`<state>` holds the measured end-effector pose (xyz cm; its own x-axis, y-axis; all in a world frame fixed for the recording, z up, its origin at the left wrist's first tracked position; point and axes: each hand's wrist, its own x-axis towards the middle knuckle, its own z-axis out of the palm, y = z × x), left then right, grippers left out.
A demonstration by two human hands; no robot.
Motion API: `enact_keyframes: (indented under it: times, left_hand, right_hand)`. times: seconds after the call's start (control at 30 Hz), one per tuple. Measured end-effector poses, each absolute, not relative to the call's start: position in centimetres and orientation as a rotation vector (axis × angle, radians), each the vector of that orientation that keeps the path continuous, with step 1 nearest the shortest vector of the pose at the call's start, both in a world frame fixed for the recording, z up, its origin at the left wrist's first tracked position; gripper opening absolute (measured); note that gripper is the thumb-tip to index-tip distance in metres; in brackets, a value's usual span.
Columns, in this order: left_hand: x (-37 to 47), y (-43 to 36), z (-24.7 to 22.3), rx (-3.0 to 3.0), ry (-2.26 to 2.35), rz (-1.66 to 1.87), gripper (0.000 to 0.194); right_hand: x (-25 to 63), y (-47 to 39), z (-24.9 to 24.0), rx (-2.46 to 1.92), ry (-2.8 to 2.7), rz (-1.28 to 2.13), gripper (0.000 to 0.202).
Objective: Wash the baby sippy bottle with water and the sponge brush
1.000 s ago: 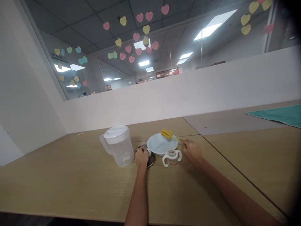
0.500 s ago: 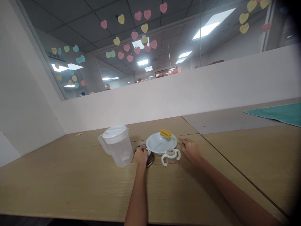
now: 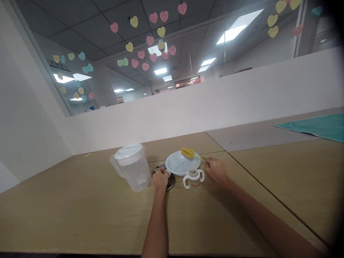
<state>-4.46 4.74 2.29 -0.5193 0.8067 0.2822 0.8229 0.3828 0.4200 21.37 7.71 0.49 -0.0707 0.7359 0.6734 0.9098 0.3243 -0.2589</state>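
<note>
My right hand (image 3: pixel 216 171) is closed around the thin green handle of a brush with a yellow sponge head (image 3: pixel 187 152), which rests over a white bowl (image 3: pixel 174 168). My left hand (image 3: pixel 160 180) has its fingers pressed together over a dark round tray (image 3: pixel 171 182); what they grip there is too small to make out. Small clear and white parts (image 3: pixel 162 165) show beside those fingers. In front of the bowl stands a clear bottle with two white handles (image 3: pixel 194 179), its mouth uncovered. Neither hand touches the bottle.
A clear plastic pitcher with a white lid (image 3: pixel 135 170) stands left of the tray. On the far right lies a green cloth (image 3: pixel 317 127) over a grey surface. A white wall (image 3: pixel 134 122) with a window above it borders the table's back.
The whole view has shifted slightly, moving the things a little left. Both hands keep nearly the same places beside the tray and the bowl.
</note>
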Motion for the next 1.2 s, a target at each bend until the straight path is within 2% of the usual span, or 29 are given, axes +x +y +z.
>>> enact_keyframes:
  times: [0.7, 1.2]
  left_hand:
    - [-4.49, 4.77, 2.56, -1.496, -2.422, -1.038, 0.024]
    - [-4.77, 4.87, 2.45, -1.427, -2.348, -1.047, 0.024]
  right_hand:
    - [21.51, 7.72, 0.46, -1.454, -1.861, -0.292, 0.04]
    - [21.66, 7.63, 0.55, -1.473, -1.861, -0.299, 0.039]
